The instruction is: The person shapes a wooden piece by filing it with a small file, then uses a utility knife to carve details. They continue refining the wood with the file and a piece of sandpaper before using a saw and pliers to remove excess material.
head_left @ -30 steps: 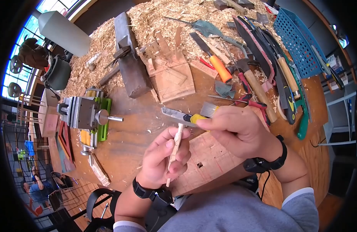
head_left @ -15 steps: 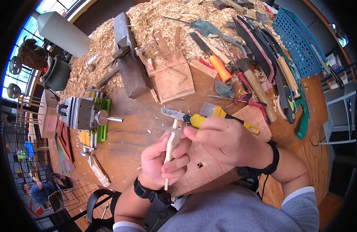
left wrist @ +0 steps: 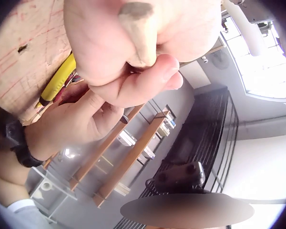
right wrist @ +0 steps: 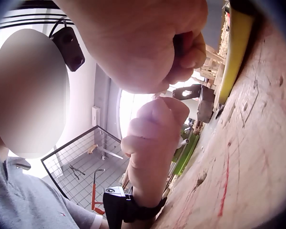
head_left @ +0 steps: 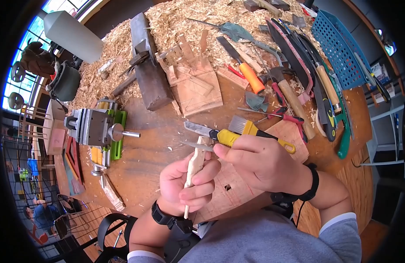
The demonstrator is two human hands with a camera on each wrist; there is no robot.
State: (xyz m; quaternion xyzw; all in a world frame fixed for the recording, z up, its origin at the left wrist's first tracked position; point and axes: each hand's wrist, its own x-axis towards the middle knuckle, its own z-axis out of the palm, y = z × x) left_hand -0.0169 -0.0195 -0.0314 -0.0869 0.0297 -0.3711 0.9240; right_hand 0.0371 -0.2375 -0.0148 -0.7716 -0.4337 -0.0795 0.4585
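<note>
In the head view my left hand (head_left: pixel 187 182) grips a slim carved wooden stick (head_left: pixel 195 164), held nearly upright, its thin lower end poking out below the fingers. My right hand (head_left: pixel 268 164) is curled round a knife whose narrow blade (head_left: pixel 196 144) crosses the stick near its top. The knife's handle is mostly hidden in the fist; a dark bit of it (right wrist: pixel 183 44) shows in the right wrist view. The left wrist view has the pale stick end (left wrist: pixel 139 33) between the left fingers. Behind the hands lies a yellow utility knife (head_left: pixel 226 137).
A pitted wooden board (head_left: pixel 228 197) lies under the hands. Beyond it are a yellow brush (head_left: pixel 246 127), a vise (head_left: pixel 95 127), a wooden plane (head_left: pixel 150 79) and a hammer (head_left: pixel 294 101). Wood shavings (head_left: pixel 176 22) cover the back; a blue basket (head_left: pixel 338 48) stands right.
My right hand has come down and left, uncovering the brush, and the knife blade now crosses the stick's top. The stick has been turned in my left hand, showing a broader face.
</note>
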